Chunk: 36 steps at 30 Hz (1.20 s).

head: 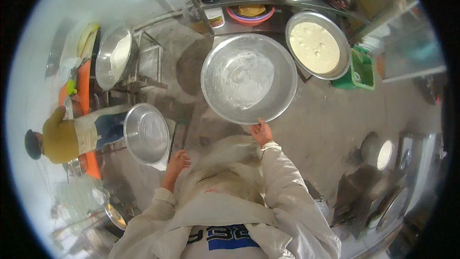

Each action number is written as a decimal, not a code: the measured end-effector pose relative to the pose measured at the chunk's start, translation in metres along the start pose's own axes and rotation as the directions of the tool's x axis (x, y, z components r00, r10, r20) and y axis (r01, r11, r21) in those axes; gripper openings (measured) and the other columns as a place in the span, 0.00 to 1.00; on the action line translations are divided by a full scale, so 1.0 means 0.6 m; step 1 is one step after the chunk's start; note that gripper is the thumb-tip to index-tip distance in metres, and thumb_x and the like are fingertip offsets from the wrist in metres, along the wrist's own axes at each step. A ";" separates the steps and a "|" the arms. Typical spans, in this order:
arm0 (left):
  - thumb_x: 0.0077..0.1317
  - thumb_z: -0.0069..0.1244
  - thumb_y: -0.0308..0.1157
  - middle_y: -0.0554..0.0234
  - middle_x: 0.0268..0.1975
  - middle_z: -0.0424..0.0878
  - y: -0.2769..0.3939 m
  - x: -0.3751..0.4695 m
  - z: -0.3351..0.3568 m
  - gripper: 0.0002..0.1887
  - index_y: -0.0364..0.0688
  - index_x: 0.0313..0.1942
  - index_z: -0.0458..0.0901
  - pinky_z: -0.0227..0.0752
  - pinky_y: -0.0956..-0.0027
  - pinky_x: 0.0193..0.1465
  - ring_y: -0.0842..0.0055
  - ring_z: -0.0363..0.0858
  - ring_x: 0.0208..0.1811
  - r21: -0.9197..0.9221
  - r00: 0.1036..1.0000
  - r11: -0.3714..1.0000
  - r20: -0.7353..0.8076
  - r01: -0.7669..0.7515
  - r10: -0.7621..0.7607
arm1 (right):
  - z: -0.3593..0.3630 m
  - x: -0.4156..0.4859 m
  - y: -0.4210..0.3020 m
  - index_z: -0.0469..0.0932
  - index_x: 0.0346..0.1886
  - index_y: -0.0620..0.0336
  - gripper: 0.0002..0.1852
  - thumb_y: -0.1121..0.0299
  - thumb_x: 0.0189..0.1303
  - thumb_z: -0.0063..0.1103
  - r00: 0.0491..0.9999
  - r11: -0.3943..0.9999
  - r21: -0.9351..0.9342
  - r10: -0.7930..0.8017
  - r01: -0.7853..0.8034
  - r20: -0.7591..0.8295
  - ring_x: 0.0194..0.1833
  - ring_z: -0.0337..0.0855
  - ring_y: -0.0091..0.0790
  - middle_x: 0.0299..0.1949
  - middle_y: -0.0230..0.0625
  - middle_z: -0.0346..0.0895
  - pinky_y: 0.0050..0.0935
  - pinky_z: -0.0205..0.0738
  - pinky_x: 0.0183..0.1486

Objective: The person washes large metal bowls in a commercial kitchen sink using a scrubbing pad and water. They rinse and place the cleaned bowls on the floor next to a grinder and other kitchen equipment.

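Note:
My right hand touches the near rim of a large metal basin, whose inside is smeared with white residue. My left hand holds nothing, its fingers loosely apart, beside a smaller metal basin that has a whitish film inside. To the upper right, a metal basin of pale yellow batter with bubbles on top stands close to the large basin. At the upper left, another metal basin holds pale powder or batter; which one I cannot tell.
A metal shelf with pans, a white tub and nested plastic bowls stands ahead. A green plastic bin is at the right. On the left, a person in a yellow top stands by an orange-edged counter. A metal-framed stand supports the upper-left basin.

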<state>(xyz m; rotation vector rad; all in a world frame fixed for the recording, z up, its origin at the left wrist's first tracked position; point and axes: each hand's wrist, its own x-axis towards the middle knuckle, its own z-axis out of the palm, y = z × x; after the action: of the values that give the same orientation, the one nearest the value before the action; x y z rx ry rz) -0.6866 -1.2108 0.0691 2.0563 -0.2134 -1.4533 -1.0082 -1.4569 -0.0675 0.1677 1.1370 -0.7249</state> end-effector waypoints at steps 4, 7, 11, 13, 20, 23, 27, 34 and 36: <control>0.68 0.47 0.30 0.56 0.42 0.82 0.022 -0.020 0.082 0.21 0.38 0.61 0.69 0.80 0.68 0.34 0.69 0.84 0.33 -0.085 1.000 0.996 0.030 0.012 -0.009 | 0.047 -0.010 -0.034 0.72 0.40 0.57 0.09 0.64 0.66 0.57 0.980 0.985 -0.067 0.147 -0.157 -0.135 0.30 0.76 0.34 0.31 0.36 0.75 0.33 0.74 0.28; 0.72 0.44 0.33 0.53 0.44 0.83 0.027 -0.003 0.119 0.20 0.39 0.63 0.67 0.81 0.68 0.36 0.69 0.85 0.35 -0.051 0.998 0.999 0.055 0.007 -0.004 | 0.084 -0.051 -0.055 0.72 0.39 0.57 0.06 0.67 0.64 0.57 0.991 0.974 -0.202 0.077 -0.099 -0.114 0.30 0.75 0.32 0.30 0.35 0.74 0.29 0.71 0.25; 0.73 0.43 0.35 0.52 0.43 0.83 0.023 0.055 0.152 0.18 0.40 0.60 0.68 0.81 0.68 0.36 0.68 0.86 0.35 -0.133 0.991 0.991 0.137 0.007 0.011 | 0.132 -0.128 -0.107 0.72 0.36 0.56 0.04 0.70 0.62 0.57 1.000 0.993 -0.119 -0.017 0.017 0.001 0.30 0.74 0.28 0.30 0.31 0.72 0.27 0.66 0.22; 0.73 0.44 0.35 0.53 0.42 0.82 0.024 0.107 0.169 0.17 0.40 0.58 0.69 0.81 0.66 0.37 0.67 0.86 0.36 -0.181 0.987 0.979 0.145 0.093 -0.067 | 0.142 -0.173 -0.144 0.72 0.35 0.56 0.03 0.71 0.62 0.57 0.997 0.994 -0.088 -0.062 0.059 -0.035 0.29 0.73 0.27 0.29 0.29 0.72 0.25 0.64 0.21; 0.70 0.48 0.41 0.53 0.50 0.79 0.021 0.270 0.228 0.21 0.38 0.57 0.68 0.77 0.59 0.46 0.63 0.82 0.48 -0.418 0.939 0.889 0.342 0.187 -0.037 | 0.102 -0.383 -0.228 0.75 0.38 0.57 0.03 0.72 0.63 0.55 0.944 0.959 -0.113 -0.276 0.259 -0.179 0.28 0.77 0.27 0.35 0.31 0.78 0.21 0.65 0.19; 0.67 0.51 0.44 0.56 0.58 0.74 0.043 0.306 0.269 0.25 0.42 0.59 0.68 0.70 0.53 0.59 0.63 0.72 0.61 -0.394 0.962 0.886 0.210 0.244 -0.172 | 0.086 -0.465 -0.230 0.75 0.30 0.52 0.05 0.72 0.61 0.60 0.861 0.925 -0.096 -0.377 0.367 -0.341 0.25 0.76 0.24 0.27 0.25 0.76 0.21 0.65 0.19; 0.67 0.52 0.45 0.56 0.61 0.73 0.066 0.344 0.304 0.28 0.40 0.61 0.67 0.67 0.52 0.62 0.61 0.69 0.64 -0.381 0.916 0.860 0.344 0.339 -0.209 | 0.061 -0.533 -0.207 0.75 0.31 0.53 0.04 0.72 0.61 0.59 0.721 0.835 -0.150 -0.536 0.530 -0.439 0.25 0.76 0.25 0.29 0.25 0.77 0.22 0.66 0.20; 0.67 0.54 0.41 0.54 0.59 0.75 0.107 0.355 0.325 0.25 0.38 0.59 0.69 0.73 0.51 0.60 0.60 0.76 0.58 -0.554 0.902 0.792 0.432 0.256 0.011 | -0.003 -0.591 -0.161 0.76 0.32 0.52 0.02 0.72 0.60 0.59 0.617 0.805 -0.120 -0.532 0.581 -0.580 0.24 0.78 0.26 0.30 0.26 0.80 0.22 0.71 0.20; 0.67 0.54 0.39 0.53 0.57 0.77 0.140 0.349 0.322 0.23 0.36 0.57 0.72 0.75 0.51 0.58 0.60 0.79 0.56 -0.563 0.924 0.806 0.378 0.182 0.056 | -0.019 -0.593 -0.149 0.77 0.33 0.54 0.01 0.72 0.60 0.59 0.630 0.810 -0.098 -0.520 0.579 -0.577 0.24 0.78 0.27 0.31 0.28 0.81 0.22 0.72 0.20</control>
<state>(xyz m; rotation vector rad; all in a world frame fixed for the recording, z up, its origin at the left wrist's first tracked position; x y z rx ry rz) -0.7617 -1.4478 -0.0937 1.2786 0.1531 -1.6881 -1.1501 -1.3631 0.2575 0.1218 1.7856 -1.3462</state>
